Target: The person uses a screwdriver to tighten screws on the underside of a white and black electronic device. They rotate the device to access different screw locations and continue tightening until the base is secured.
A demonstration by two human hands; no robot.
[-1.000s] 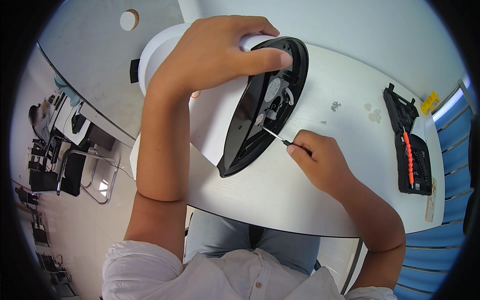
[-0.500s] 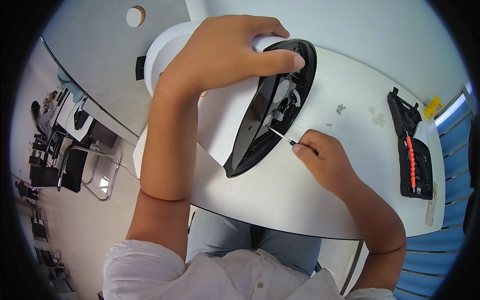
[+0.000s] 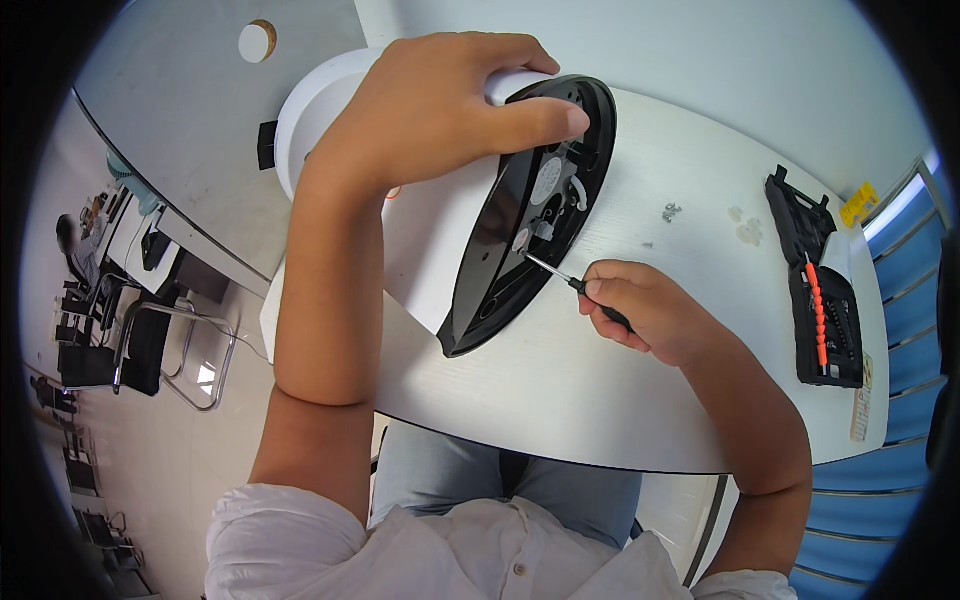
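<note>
A white appliance with a black base (image 3: pixel 488 300) lies tipped on its side on the table, its open underside turned to the right. My left hand (image 3: pixel 450 105) steadies its upper end, thumb over the black rim and fingers across the white shell. Grey and white parts and a pale oval sticker show inside the base. A small screwdriver (image 3: pixel 560 272) with a black handle is pinched in my right hand (image 3: pixel 645 310). Its thin shaft runs into the lower part of the base; I cannot tell what the tip touches.
Loose metal screws (image 3: pixel 671 212) lie on the white table (image 3: pixel 560 410), with several translucent discs (image 3: pixel 748 232) beyond them. An open black tool case (image 3: pixel 832 320) holding a red flexible shaft (image 3: pixel 816 315) is at the right. A grey partition (image 3: pixel 190 130) stands left.
My right hand's grip on the screwdriver has shifted, so more of the black handle shows below the fingers. My left hand keeps its hold. The whole view has slid slightly.
</note>
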